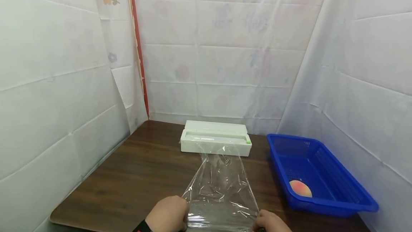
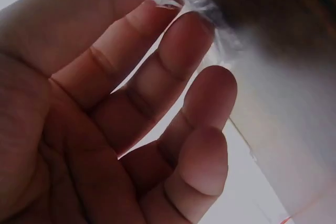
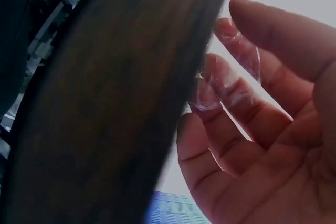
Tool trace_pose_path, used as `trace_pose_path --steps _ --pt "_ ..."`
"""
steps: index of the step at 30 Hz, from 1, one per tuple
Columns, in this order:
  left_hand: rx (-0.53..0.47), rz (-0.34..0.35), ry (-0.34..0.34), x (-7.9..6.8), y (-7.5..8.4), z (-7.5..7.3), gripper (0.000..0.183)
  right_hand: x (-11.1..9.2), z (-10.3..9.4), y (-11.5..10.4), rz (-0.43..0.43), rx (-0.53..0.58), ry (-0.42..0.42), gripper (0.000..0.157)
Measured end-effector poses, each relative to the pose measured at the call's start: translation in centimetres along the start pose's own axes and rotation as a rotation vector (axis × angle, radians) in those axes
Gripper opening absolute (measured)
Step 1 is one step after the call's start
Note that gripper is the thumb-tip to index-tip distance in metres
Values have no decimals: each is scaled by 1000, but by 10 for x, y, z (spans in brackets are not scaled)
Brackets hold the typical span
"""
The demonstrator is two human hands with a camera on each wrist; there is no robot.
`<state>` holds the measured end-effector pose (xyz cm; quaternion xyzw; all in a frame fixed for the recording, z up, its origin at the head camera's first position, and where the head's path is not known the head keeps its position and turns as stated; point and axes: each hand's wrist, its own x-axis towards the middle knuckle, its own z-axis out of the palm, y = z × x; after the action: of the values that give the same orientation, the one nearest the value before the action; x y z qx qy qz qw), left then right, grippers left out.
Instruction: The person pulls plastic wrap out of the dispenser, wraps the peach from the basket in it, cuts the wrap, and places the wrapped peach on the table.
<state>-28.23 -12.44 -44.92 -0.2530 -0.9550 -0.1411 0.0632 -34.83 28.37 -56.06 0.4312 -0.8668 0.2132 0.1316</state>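
Observation:
A sheet of clear plastic wrap stretches from a white dispenser box toward the table's front edge. My left hand pinches its near left corner between thumb and index finger. At the opposite corner my right hand grips the film, partly cut off by the frame. In the left wrist view the other fingers curl loosely, with film at the thumb tip. Film clings over several fingertips in the right wrist view. The box lid stands raised at the back, and a small green piece sits at its right end.
A blue plastic basket stands on the right of the brown wooden table. Inside it lies a peach, near the front left corner. White sheeting hangs behind and along both sides.

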Motion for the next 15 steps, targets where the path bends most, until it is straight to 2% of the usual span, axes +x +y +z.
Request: trace_pose_path --steps 3,6,9,11,14,15 --pt "-48 1 -12 -2 -1 0 26 0 2 0 -69 10 47 14" --pt "-65 3 -20 -1 -3 0 27 1 4 2 -91 17 94 16" --pt "-66 -3 -31 1 -5 0 24 5 1 -4 -69 15 103 16" --pt "-89 -12 -42 1 -6 1 24 7 2 -7 -73 0 140 21" --pt "-135 -25 -65 0 -5 1 26 7 -3 -15 -36 17 144 22" --pt "-157 -29 -78 0 -5 0 26 6 -3 -13 -60 28 164 23"
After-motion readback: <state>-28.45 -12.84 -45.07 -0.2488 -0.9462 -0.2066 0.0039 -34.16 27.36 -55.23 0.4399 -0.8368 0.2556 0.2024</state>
